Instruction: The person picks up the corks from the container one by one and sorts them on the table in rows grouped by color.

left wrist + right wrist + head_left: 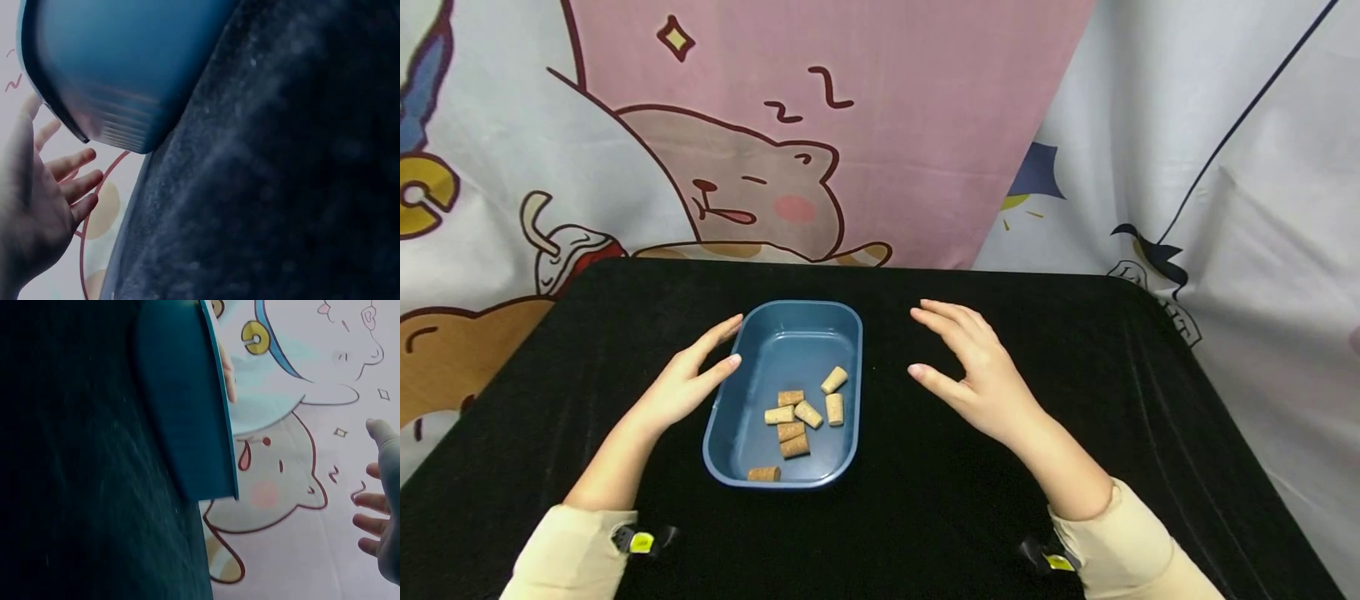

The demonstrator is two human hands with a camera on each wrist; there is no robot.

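A blue rectangular tray [760, 333] with rounded corners stands on the black cloth, and several corks [791, 432] lie loose on its floor, mostly in the near half. My left hand [685, 379] is at the tray's left side, thumb and fingertips right at the rim, fingers relaxed. In the left wrist view the left hand [47, 194] shows spread fingers beside the tray's outer wall [125, 75]. To the right of the tray my right hand [977, 367] hovers apart from it, fingers loosely extended and holding nothing. The right wrist view shows the right hand [381, 512] away from the tray [187, 406].
Black cloth [925, 533] covers the table. Behind its far edge hangs a curtain [910, 125] with cartoon animals printed on it. Cream sleeves [572, 554] with small wrist-worn devices [642, 542] cover both forearms.
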